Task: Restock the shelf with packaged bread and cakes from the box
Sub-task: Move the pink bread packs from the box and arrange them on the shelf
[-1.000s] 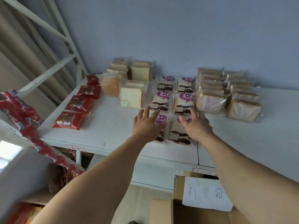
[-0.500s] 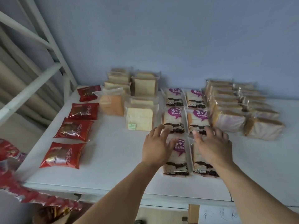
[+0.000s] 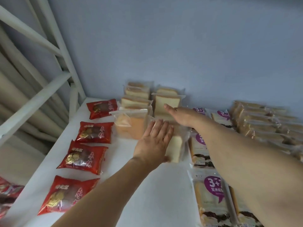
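Both hands now on half-hidden toast (image 3: 176, 149)

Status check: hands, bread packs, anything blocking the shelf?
Left hand open, flat on front white bread pack. Right hand open, reaching by rear white bread pack. Red cake packs to the left, apart. No obstruction seen.

Both arms reach forward, bare to the elbow. The left hand (image 3: 155, 138) lies flat, palm down, with its fingers straight and close together. The right hand (image 3: 177, 114) stretches farther out, fingers straight and pointing left.
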